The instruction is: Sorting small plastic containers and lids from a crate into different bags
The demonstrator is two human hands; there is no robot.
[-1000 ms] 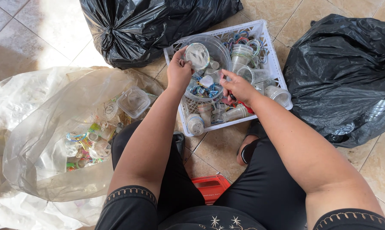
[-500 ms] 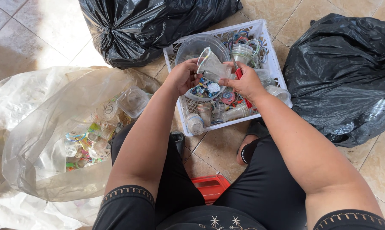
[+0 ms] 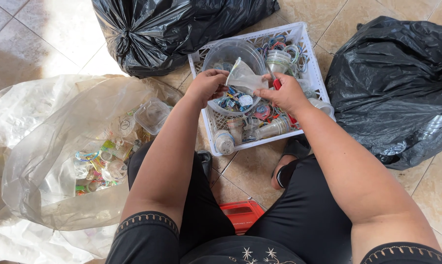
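Tiled floor; clear plastic cup (image 3: 244,77) gripped between both hands (image 3: 207,85), above white crate (image 3: 306,49).

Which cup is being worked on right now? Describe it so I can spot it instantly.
Find the white slotted crate on the tiles between the two black bags. Above its middle, the left hand and right hand hold one crumpled clear plastic cup; every other cup lies loose in the crate.

Beige tiled floor (image 3: 35,44) — dark grout lines, sunlight upper left

Left hand (image 3: 207,87), right hand (image 3: 285,93) — together (fingers curled)
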